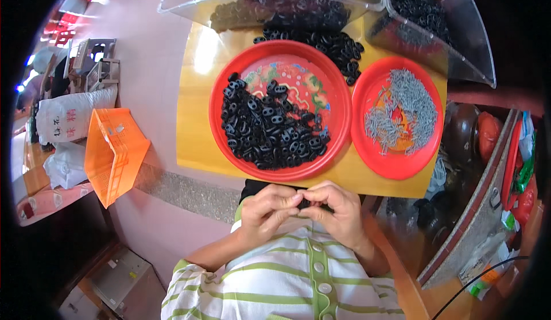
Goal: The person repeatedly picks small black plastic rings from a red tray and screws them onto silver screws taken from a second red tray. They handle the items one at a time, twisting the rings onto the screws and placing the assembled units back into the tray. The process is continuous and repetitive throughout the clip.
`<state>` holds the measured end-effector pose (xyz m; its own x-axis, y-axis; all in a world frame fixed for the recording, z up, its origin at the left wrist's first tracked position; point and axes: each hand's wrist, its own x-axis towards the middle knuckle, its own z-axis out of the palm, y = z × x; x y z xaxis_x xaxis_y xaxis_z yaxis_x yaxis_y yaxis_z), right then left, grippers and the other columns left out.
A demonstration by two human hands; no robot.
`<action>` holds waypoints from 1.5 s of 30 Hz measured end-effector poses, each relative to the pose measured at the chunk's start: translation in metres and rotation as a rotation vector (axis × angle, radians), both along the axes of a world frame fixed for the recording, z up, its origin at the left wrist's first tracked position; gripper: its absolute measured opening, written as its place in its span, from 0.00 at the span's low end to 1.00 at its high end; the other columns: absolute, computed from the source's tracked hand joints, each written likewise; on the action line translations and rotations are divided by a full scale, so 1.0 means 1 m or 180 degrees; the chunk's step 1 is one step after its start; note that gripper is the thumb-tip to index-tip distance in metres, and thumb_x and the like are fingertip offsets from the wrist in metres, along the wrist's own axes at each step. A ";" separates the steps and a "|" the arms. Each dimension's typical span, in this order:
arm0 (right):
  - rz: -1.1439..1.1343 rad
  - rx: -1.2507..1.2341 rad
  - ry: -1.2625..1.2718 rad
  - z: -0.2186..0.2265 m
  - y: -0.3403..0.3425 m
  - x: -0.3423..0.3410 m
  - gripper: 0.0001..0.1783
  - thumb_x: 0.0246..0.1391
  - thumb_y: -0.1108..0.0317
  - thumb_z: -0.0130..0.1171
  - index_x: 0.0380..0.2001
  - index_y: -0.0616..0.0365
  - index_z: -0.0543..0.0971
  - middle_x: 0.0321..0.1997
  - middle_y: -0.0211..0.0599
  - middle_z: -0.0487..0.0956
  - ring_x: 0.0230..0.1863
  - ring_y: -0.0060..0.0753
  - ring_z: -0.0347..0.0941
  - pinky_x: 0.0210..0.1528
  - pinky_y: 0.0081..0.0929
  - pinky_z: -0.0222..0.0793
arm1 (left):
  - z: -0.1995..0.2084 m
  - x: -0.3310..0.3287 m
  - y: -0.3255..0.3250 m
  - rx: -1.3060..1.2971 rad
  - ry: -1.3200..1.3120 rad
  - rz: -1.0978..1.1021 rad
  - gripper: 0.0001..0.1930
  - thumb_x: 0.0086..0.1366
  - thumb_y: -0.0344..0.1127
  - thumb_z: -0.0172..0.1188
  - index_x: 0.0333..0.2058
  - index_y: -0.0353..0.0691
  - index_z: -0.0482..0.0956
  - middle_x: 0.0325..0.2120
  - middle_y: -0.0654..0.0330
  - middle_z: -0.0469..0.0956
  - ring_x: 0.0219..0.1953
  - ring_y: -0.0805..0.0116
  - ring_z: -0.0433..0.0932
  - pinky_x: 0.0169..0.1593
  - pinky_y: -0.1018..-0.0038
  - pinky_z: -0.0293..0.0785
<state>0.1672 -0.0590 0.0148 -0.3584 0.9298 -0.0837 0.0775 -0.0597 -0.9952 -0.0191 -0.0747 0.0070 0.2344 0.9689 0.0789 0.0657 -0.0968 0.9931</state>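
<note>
Close to my body, just off the table's near edge, my left hand (pixel 265 210) and my right hand (pixel 337 210) meet with fingers pinched together. Between the fingertips is a small black plastic piece (pixel 303 204), mostly hidden by them; any smaller thing there cannot be made out. Beyond the hands stands a large round red tray (pixel 344 116), its near and left part heaped with black two-hole plastic pieces (pixel 261 128). To its right, a smaller red plate (pixel 396 169) carries a spread of small silver screw-like pins (pixel 418 110).
Clear plastic bins (pixel 270 1) of black pieces stand at the yellow table's (pixel 192 119) far side, with loose black pieces (pixel 338 47) spilled before them. An orange crate (pixel 123 153) and a white sack (pixel 74 113) are at left. Bags and jars crowd a shelf at right.
</note>
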 end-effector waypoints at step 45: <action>-0.1943 0.0562 -0.0901 -0.025 0.048 0.064 0.07 0.52 0.78 0.58 0.36 0.61 0.80 0.34 0.33 0.77 0.33 0.20 0.72 0.35 0.18 0.68 | -0.021 0.048 0.121 0.1188 0.2452 0.0081 0.09 0.51 0.27 0.63 0.33 0.38 0.78 0.31 0.59 0.72 0.37 0.58 0.70 0.41 0.65 0.69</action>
<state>0.2309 -0.0113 -0.0106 0.2462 0.9664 0.0741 0.3396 -0.0144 -0.9404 0.0285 0.0468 -0.0141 0.3322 0.9168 0.2215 0.7157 -0.3980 0.5740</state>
